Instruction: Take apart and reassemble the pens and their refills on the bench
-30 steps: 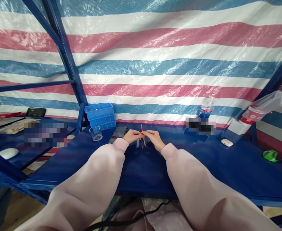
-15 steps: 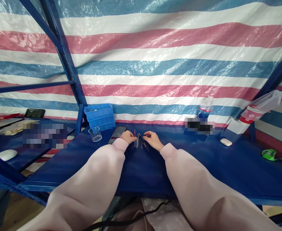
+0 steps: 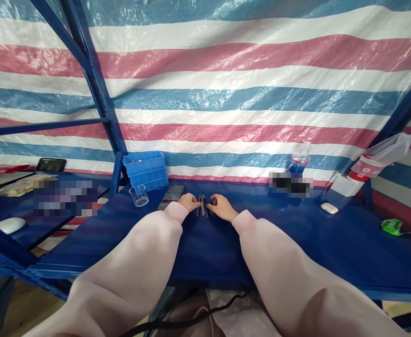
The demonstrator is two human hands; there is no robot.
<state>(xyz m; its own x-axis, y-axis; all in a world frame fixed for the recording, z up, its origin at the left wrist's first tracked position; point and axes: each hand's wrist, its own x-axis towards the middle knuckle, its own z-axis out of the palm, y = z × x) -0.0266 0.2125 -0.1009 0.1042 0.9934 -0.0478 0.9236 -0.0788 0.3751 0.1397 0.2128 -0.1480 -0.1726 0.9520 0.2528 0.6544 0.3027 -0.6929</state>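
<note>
A small bunch of slim pens, mostly dark with a bit of red at its left side, is gathered on the blue table in front of me. From the left, my left hand presses against the bunch with its fingers curled. My right hand closes in on the other side, thumb and fingers bent at the pens' edge. The fingertips partly hide the outer pens, so each exact contact is hard to make out. Just behind my left hand lies a phone.
A blue plastic crate and a clear cup stand at the back left. To the right are a bottle, a white earbud case, a red-and-white paper cup and a green wrapper. A striped tarp hangs behind.
Both hands have moved slightly inward. The pens, fanned apart before, now sit closer together between my fingers, and the red one has tucked in beside the others.
</note>
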